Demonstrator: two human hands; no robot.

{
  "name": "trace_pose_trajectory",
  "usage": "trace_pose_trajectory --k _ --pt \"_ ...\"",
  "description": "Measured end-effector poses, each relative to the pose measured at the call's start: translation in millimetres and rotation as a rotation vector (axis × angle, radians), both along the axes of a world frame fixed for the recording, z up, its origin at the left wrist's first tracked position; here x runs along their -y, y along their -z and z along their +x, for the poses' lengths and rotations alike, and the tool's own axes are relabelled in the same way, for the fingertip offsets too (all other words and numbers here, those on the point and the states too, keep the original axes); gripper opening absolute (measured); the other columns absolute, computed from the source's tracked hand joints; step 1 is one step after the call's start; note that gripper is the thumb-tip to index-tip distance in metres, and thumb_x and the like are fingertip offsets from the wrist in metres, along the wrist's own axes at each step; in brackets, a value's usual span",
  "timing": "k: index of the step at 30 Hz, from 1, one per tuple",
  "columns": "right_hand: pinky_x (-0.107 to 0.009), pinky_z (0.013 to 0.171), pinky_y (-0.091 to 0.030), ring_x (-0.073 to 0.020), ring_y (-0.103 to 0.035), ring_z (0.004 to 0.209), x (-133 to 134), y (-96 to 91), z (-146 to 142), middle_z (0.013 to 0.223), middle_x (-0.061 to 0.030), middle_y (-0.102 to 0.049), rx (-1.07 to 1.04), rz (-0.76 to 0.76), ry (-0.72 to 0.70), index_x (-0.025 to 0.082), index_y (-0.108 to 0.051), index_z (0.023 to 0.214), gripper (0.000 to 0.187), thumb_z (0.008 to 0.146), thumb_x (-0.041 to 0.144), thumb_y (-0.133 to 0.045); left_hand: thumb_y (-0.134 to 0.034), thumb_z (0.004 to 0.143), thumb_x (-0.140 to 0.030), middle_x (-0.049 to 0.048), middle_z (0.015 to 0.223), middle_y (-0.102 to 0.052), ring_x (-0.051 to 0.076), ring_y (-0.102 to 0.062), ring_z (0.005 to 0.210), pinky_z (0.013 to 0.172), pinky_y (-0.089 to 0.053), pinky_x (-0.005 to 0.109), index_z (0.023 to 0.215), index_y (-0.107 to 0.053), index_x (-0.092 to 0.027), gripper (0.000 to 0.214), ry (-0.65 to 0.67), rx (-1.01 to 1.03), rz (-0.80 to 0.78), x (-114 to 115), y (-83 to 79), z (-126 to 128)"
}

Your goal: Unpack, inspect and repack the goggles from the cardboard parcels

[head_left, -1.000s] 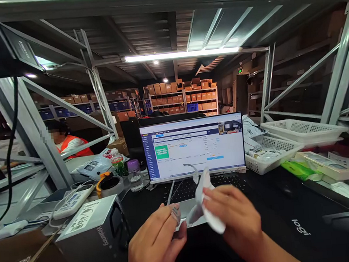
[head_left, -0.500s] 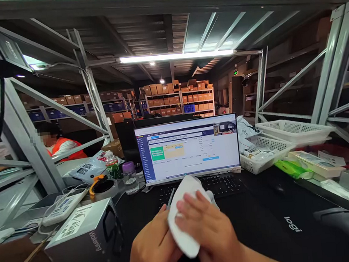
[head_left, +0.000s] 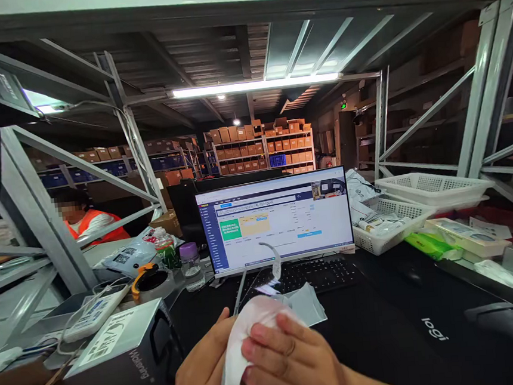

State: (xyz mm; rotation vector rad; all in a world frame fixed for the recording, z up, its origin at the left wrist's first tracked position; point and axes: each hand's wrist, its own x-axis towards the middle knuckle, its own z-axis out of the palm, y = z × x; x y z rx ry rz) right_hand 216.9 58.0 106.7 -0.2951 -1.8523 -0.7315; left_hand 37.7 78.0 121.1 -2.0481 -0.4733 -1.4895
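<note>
My left hand [head_left: 202, 362] is closed around the lower left side of a soft white wipe [head_left: 235, 353], thumb upward. Across the wipe's front, my right hand [head_left: 293, 357] presses with bent fingers. Whatever the wipe may cover is hidden. Just beyond the hands, a translucent plastic piece [head_left: 310, 309] shows in front of the black keyboard [head_left: 324, 273]. A curved pale strip [head_left: 275, 263] rises before the monitor [head_left: 276, 214]; I cannot tell what it is attached to.
At left are a grey box [head_left: 118, 354], a tape roll [head_left: 150, 282] and a purple-capped jar [head_left: 192, 267]. White baskets [head_left: 436, 189], a green packet [head_left: 432, 246] and a grey scanner-like device [head_left: 496, 315] lie right. A person in an orange vest [head_left: 93, 225] sits far left.
Both hands have come down and closer with the wipe, slightly leftward. The plastic piece and curved strip now show beyond them. The view has shifted slightly.
</note>
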Motion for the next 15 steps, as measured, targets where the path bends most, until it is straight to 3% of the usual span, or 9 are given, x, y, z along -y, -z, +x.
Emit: trace_pose_trajectory --k 3,6,8,10,12,15 --pt "-0.041 0.116 -0.042 -0.0224 -0.064 0.123 -7.7 -4.9 14.3 0.12 -0.0107 -0.074 -0.147 -0.189 -0.073 0.013 -0.069 0.118 0.03 0.097 0.011 -0.048 -0.06 0.091 -0.009 0.0068 0.086 -0.076 0.015 -0.074 0.082 0.095 -0.059 0.027 0.092 -0.068 -0.013 0.009 -0.032 0.007 0.0 -1.4 -1.2 2.3" --pt "-0.04 0.095 -0.059 -0.0242 -0.074 0.102 -23.4 -7.6 34.7 0.109 -0.0082 -0.078 -0.544 -0.602 -0.15 0.02 -0.072 0.119 0.029 0.097 0.018 -0.053 -0.068 0.085 -0.006 0.0055 0.088 -0.075 0.015 -0.073 0.086 0.098 -0.057 0.027 0.093 -0.068 -0.013 0.011 -0.041 0.043 -0.058 -3.0 3.7 8.1" --pt "-0.038 0.083 -0.062 -0.0251 -0.075 0.091 -32.3 -8.5 42.2 0.097 -0.0075 -0.079 -0.85 -0.905 -0.31 0.02 -0.076 0.108 0.023 0.094 0.032 -0.063 -0.068 0.083 -0.003 0.0048 0.089 -0.075 0.014 -0.072 0.088 0.099 -0.057 0.027 0.094 -0.068 -0.013 0.015 -0.022 0.045 -0.057 -2.1 5.6 10.6" --pt "-0.04 0.08 -0.061 -0.0278 -0.074 0.09 -36.2 -9.4 42.8 0.096 -0.009 -0.079 -1.056 -1.122 -0.518 0.019 -0.076 0.103 0.032 0.084 0.044 -0.074 -0.068 0.082 -0.001 0.005 0.088 -0.074 0.014 -0.071 0.088 0.098 -0.057 0.027 0.094 -0.069 -0.012 0.016 -0.02 0.043 -0.034 -0.3 5.2 11.2" --pt "-0.041 0.082 -0.059 -0.0281 -0.074 0.09 -34.9 -10.3 38.2 0.097 -0.0084 -0.079 -1.147 -1.244 -0.67 0.02 -0.075 0.102 0.04 0.074 0.048 -0.082 -0.068 0.082 -0.001 0.0055 0.088 -0.073 0.014 -0.071 0.088 0.097 -0.057 0.026 0.094 -0.069 -0.012 0.016 -0.026 0.042 -0.02 1.3 3.9 10.2" --pt "-0.041 0.084 -0.058 -0.027 -0.072 0.09 -27.4 -10.3 28.8 0.097 -0.0071 -0.078 -1.163 -1.331 -0.763 0.021 -0.074 0.099 0.041 0.069 0.045 -0.086 -0.069 0.083 -0.002 0.0056 0.089 -0.073 0.014 -0.071 0.088 0.098 -0.057 0.027 0.094 -0.069 -0.012 0.015 -0.031 0.038 -0.017 2.2 3.3 7.7"
